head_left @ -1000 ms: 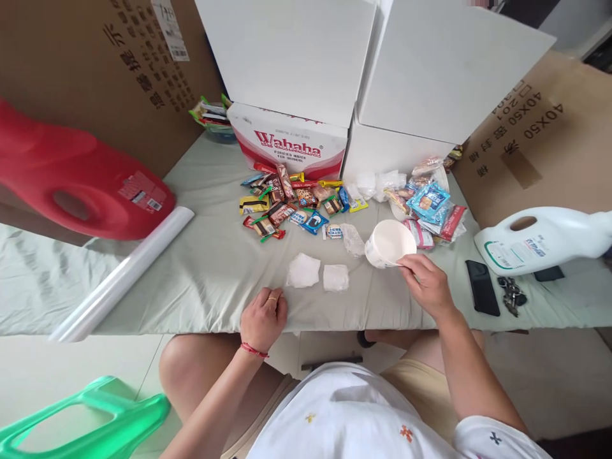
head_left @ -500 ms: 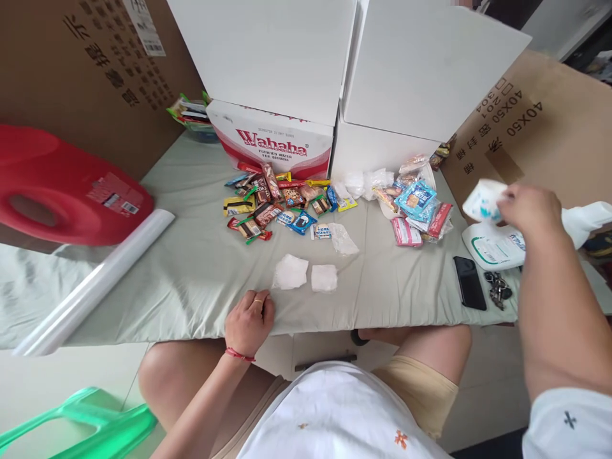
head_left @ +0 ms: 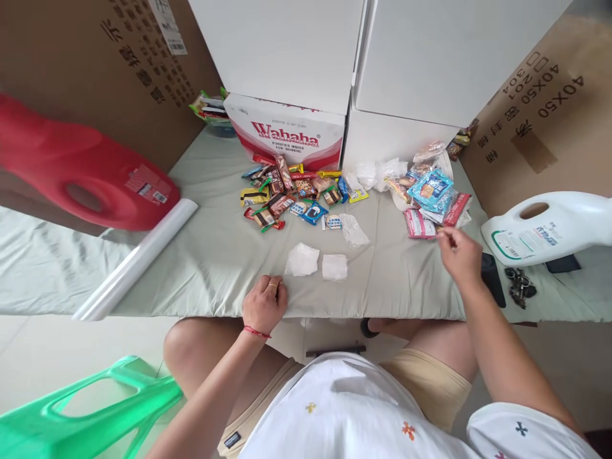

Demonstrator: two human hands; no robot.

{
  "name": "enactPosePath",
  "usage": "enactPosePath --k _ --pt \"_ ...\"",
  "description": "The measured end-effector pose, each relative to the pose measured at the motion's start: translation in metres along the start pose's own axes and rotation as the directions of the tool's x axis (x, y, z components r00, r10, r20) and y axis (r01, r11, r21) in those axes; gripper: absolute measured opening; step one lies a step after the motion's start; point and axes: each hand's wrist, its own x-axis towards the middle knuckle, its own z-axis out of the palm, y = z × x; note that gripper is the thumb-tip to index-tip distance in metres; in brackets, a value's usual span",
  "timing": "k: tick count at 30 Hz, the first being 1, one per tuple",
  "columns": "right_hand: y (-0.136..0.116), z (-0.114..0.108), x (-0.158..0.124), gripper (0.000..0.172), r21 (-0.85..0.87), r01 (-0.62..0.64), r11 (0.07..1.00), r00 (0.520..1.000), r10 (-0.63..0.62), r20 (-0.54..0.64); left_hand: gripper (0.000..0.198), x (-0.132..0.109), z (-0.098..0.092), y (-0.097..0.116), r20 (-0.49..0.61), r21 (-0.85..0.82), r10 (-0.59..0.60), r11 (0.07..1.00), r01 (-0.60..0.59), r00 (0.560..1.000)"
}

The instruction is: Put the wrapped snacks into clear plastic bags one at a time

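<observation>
My left hand (head_left: 265, 303) rests in a loose fist on the near edge of the cloth, nothing showing in it. Just beyond it lie two white square pieces (head_left: 303, 259), flat and side by side. My right hand (head_left: 459, 254) is at the near side of a pile of packaged snacks (head_left: 433, 188), fingertips pinched beside a pink-and-white packet (head_left: 421, 224). Whether something is between those fingertips I cannot make out. In the middle lies a heap of wrapped snack bars (head_left: 282, 186), with a blue-and-white packet (head_left: 333, 221) and a clear wrapper (head_left: 354, 231) before it.
A white detergent bottle (head_left: 545, 226), a black phone (head_left: 492, 280) and keys (head_left: 520, 287) lie at the right. A red jug (head_left: 109, 172) and a plastic film roll (head_left: 138, 258) occupy the left. Cartons, including a Wahaha box (head_left: 287, 135), stand behind. A green stool (head_left: 95, 408) is below.
My right hand has moved left from above the detergent bottle to the snack pile. The white cup-like thing with teal print is gone from it. My left hand stays on the table edge.
</observation>
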Motion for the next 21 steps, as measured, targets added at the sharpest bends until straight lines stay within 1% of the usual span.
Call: enactPosePath --k 3,5,6,8,10,11,12,13,14,15,16,17,18,20,21 --pt "-0.019 0.018 -0.053 0.028 0.195 -0.042 0.98 0.982 0.005 0.186 0.022 -0.001 0.002 0.0 0.032 -0.021 -0.037 0.999 0.038 0.999" --pt "-0.04 0.027 -0.079 0.028 0.278 -0.063 0.958 0.953 -0.025 0.302 0.024 -0.002 0.003 -0.001 0.041 -0.041 -0.078 0.996 0.08 0.996" --pt "-0.052 0.032 -0.089 0.027 0.31 -0.059 0.949 0.93 -0.061 0.363 0.025 -0.003 0.002 -0.002 0.048 -0.055 -0.095 0.994 0.098 0.994" --pt "-0.079 0.042 -0.102 0.026 0.377 -0.02 0.926 0.856 -0.179 0.485 0.026 -0.002 -0.001 -0.003 0.077 -0.092 -0.103 0.99 0.11 0.992" --pt "-0.105 0.056 -0.105 0.027 0.445 0.042 0.895 0.759 -0.318 0.568 0.026 0.002 -0.004 -0.003 0.131 -0.137 -0.074 0.986 0.092 0.989" --pt "-0.117 0.065 -0.104 0.026 0.477 0.077 0.876 0.717 -0.381 0.584 0.027 0.007 -0.005 -0.001 0.161 -0.156 -0.05 0.985 0.076 0.986" --pt "-0.128 0.075 -0.101 0.027 0.504 0.111 0.857 0.687 -0.433 0.584 0.028 0.013 -0.006 0.002 0.192 -0.171 -0.022 0.984 0.056 0.981" --pt "-0.137 0.085 -0.096 0.029 0.524 0.143 0.84 0.673 -0.47 0.571 0.03 0.02 -0.006 0.007 0.226 -0.18 0.008 0.983 0.033 0.974" --pt "-0.144 0.096 -0.09 0.034 0.534 0.169 0.828 0.675 -0.492 0.55 0.034 0.029 -0.005 0.013 0.262 -0.187 0.041 0.982 0.01 0.964" --pt "-0.15 0.105 -0.083 0.041 0.535 0.183 0.825 0.693 -0.494 0.525 0.039 0.038 -0.003 0.019 0.305 -0.194 0.075 0.981 -0.015 0.949" --pt "-0.155 0.114 -0.077 0.046 0.528 0.185 0.829 0.726 -0.477 0.496 0.047 0.047 -0.001 0.026 0.347 -0.204 0.099 0.979 -0.028 0.933" --pt "-0.158 0.12 -0.072 0.047 0.514 0.174 0.84 0.769 -0.442 0.462 0.053 0.056 0.001 0.031 0.38 -0.212 0.1 0.977 -0.018 0.92" --pt "-0.161 0.124 -0.068 0.045 0.498 0.159 0.853 0.818 -0.396 0.417 0.054 0.064 0.002 0.034 0.404 -0.219 0.096 0.976 -0.006 0.91" --pt "-0.166 0.125 -0.065 0.035 0.464 0.126 0.877 0.915 -0.283 0.287 0.042 0.075 0.002 0.032 0.399 -0.244 0.073 0.969 0.029 0.914" --pt "-0.169 0.123 -0.067 0.031 0.453 0.114 0.884 0.95 -0.23 0.21 0.035 0.077 0.0 0.026 0.379 -0.263 0.054 0.963 0.051 0.924"
